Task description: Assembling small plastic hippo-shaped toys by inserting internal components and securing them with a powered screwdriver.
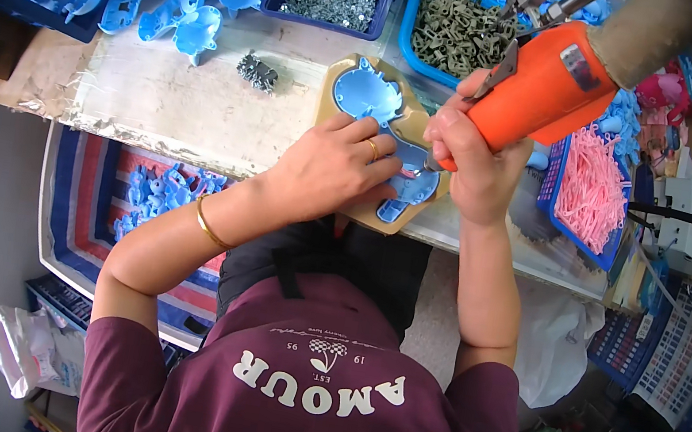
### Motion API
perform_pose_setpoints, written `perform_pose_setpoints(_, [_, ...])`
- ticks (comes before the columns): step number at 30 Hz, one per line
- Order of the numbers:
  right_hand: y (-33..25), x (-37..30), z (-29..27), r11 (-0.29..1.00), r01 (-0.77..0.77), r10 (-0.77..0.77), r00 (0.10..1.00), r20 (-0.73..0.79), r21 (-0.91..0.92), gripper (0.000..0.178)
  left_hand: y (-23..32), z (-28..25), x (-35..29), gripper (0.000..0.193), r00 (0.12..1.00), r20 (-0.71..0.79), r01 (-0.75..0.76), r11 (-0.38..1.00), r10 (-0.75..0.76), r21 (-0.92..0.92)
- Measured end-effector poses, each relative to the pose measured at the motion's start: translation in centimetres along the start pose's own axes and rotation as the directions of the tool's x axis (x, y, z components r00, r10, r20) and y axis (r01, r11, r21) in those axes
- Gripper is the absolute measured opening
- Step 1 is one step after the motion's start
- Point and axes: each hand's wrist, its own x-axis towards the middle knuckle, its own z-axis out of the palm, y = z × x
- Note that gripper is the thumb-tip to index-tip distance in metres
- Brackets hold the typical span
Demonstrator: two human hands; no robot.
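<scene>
An orange powered screwdriver (537,88) is gripped in my right hand (483,165), its body tilted up and to the right. Its tip meets the light-blue plastic shell (368,92) near the shell's lower, nearer half. The shell, with two rounded hollows, lies in a tan holding block (329,93) at the table's front edge. My left hand (327,164) lies across the shell's middle, fingers bent over it and fingertips close to the screwdriver tip. Those fingers hide part of the shell, and a small pink piece shows beside them.
A small heap of screws (257,72) lies left of the block. Behind stand a dark-blue tray (321,26) of small metal parts and a blue tray (426,69) of metal clips. Blue shells (196,31) pile up at far left. Pink strips (591,190) fill a basket at right.
</scene>
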Motion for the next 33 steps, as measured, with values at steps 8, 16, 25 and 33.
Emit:
perform_pose_setpoints(8, [0.9,-0.3,0.5,0.997,0.074,-0.077,0.991,-0.108,-0.033,0.016,0.0,0.1,0.1,0.021,1.000,-0.007,0.011,1.000,-0.011,0.012])
perform_pose_setpoints(16, [-0.9,1.3,-0.6,0.982,0.152,-0.115,0.952,0.284,-0.112,0.041,0.6,-0.8,-0.1,0.026,0.995,-0.100,0.017,0.999,-0.020,-0.035])
perform_pose_setpoints(25, [-14.1,3.4,-2.4,0.491,0.423,-0.500,0.853,0.150,-0.762,0.030,0.6,-2.4,-3.0,0.033,0.969,-0.176,0.155,0.981,-0.175,-0.119])
perform_pose_setpoints(33, [-14.2,14.9,-0.3,0.840,0.490,-0.437,0.866,0.243,-0.233,0.046,1.5,-1.9,-3.4,0.049,0.975,-0.038,0.219,0.975,-0.221,-0.044])
